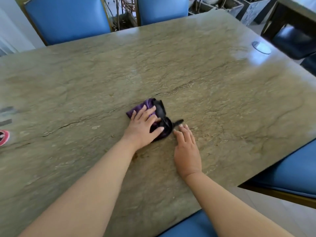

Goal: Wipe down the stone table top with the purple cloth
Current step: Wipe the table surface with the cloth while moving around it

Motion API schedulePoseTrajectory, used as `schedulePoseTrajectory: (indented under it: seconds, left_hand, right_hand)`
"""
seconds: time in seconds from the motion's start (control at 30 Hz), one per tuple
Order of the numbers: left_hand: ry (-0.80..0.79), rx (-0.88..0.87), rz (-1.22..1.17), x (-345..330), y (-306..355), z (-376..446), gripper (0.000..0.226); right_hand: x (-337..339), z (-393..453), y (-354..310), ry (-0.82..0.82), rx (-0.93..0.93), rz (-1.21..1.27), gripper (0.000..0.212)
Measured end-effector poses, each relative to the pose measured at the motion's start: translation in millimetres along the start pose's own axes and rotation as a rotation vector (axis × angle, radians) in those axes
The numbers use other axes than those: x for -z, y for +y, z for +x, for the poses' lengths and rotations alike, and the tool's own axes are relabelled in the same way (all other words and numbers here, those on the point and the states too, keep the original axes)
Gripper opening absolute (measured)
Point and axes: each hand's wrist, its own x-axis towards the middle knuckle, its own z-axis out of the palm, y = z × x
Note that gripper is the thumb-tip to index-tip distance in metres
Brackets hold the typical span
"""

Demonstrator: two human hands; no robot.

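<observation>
The cloth (150,115), purple with a dark, nearly black fold or trim along its right side, lies bunched near the middle of the desk (213,86), somewhat toward the near edge. It appears soft, light and limp, so it should conform to the stone and offers no rigid edge to take hold of; the sound method, in my judgement, is a flat palm bearing down on the central bulk so the wad travels with the hand rather than rolling out from under it. The bundle is elongated, its long axis running from the far left to the near right, with a thin dark tail projecting right from the near end. The left hand (142,126) rests on top of it, grip spread, fingers straight and laid flat across the fabric, pressing rather than pinching. The right hand (187,147) lies just beside the cloth's near-right end, fingers extended and relaxed on the bare stone, holding nothing; whether a fingertip touches the tail cannot be told. The stone is veined and cracked, glossy toward the far right corner. Blue chairs (68,19) stand around the desk.
</observation>
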Motion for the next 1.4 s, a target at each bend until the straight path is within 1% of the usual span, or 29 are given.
schedulePoseTrajectory:
  seconds: [0.07,0.1,0.17,0.23,0.27,0.3,0.37,0.43,0.5,0.63,0.73,0.8,0.9,0.97,1.03,1.07,1.1,1.17,1.23,1.27,1.33,1.4]
  left_hand:
    - [-0.016,-0.169,-0.078,9.2,-28.4,-22.4,0.061]
    - [-0.021,-0.192,-0.086,15.3,-44.9,-24.7,0.055]
    - [-0.026,-0.123,-0.011,28.4,-70.5,-19.3,0.048]
    - [-0.021,0.029,0.132,35.9,-80.7,-6.8,0.058]
    - [-0.022,0.089,0.136,37.5,-80.4,0.2,0.062]
    - [-0.029,0.113,0.085,39.0,-77.8,6.3,0.063]
    - [-0.070,0.083,-0.022,38.8,-74.8,17.3,0.065]
    - [-0.153,0.007,0.009,39.6,-77.3,27.8,0.063]
    - [-0.203,-0.060,0.083,43.3,-84.4,42.4,0.057]
    - [-0.210,-0.140,0.177,51.3,-99.2,86.6,0.054]
    - [-0.154,-0.084,0.204,56.2,-111.1,126.4,0.053]
    - [-0.092,0.045,0.195,61.0,-125.7,148.5,0.052]
    - [-0.007,0.305,0.157,70.2,-155.0,163.0,0.052]
    - [0.002,0.401,0.127,74.0,-164.5,156.5,0.053]
    - [0.004,0.414,0.111,70.7,-155.6,134.3,0.054]
    - [0.012,0.393,0.109,65.2,-145.9,118.3,0.054]
    - [0.022,0.355,0.110,58.7,-135.6,98.9,0.053]
    - [0.038,0.224,0.115,47.1,-122.1,53.4,0.053]
    - [0.044,0.102,0.131,42.3,-127.7,14.0,0.052]
    - [0.040,0.085,0.128,45.3,-138.1,-0.5,0.051]
    - [0.047,0.148,0.116,55.3,-168.7,-11.6,0.049]
    - [0.071,0.318,0.112,65.7,-200.0,-4.6,0.049]
  right_hand:
    - [0.5,5.1,-12.2,-0.014,-0.042,-0.042,0.044]
    - [-0.2,9.2,-20.9,-0.030,-0.055,-0.059,0.042]
    - [-7.9,18.3,-40.9,-0.050,-0.037,-0.074,0.045]
    - [-23.1,29.8,-62.7,-0.084,-0.011,-0.059,0.052]
    - [-31.3,35.7,-73.5,-0.100,-0.024,-0.041,0.054]
    - [-38.8,42.1,-83.3,-0.105,-0.059,-0.016,0.054]
    - [-50.5,56.7,-98.4,-0.058,-0.161,0.023,0.053]
    - [-58.5,71.3,-107.9,-0.005,-0.258,0.014,0.051]
    - [-65.0,85.5,-114.1,0.005,-0.333,-0.018,0.050]
    - [-76.8,108.0,-119.7,0.012,-0.408,-0.125,0.054]
    - [-85.6,115.2,-119.5,0.021,-0.417,-0.202,0.054]
    - [-89.5,116.4,-118.7,0.032,-0.417,-0.216,0.053]
    - [-91.2,115.7,-117.8,0.013,-0.412,-0.243,0.053]
    - [-90.4,115.6,-118.2,0.002,-0.411,-0.249,0.053]
    - [-89.6,114.5,-120.1,-0.010,-0.407,-0.247,0.053]
    - [-88.6,114.1,-120.9,-0.017,-0.405,-0.243,0.053]
    - [-87.0,113.9,-121.6,-0.027,-0.402,-0.240,0.053]
    - [-83.8,113.2,-121.4,-0.049,-0.388,-0.244,0.054]
    - [-82.0,110.3,-123.9,-0.070,-0.337,-0.228,0.053]
    - [-82.2,107.0,-129.7,-0.082,-0.290,-0.194,0.053]
    - [-88.4,97.0,-149.9,-0.105,-0.168,-0.111,0.052]
    - [-100.7,87.7,-173.2,-0.143,-0.064,-0.081,0.054]
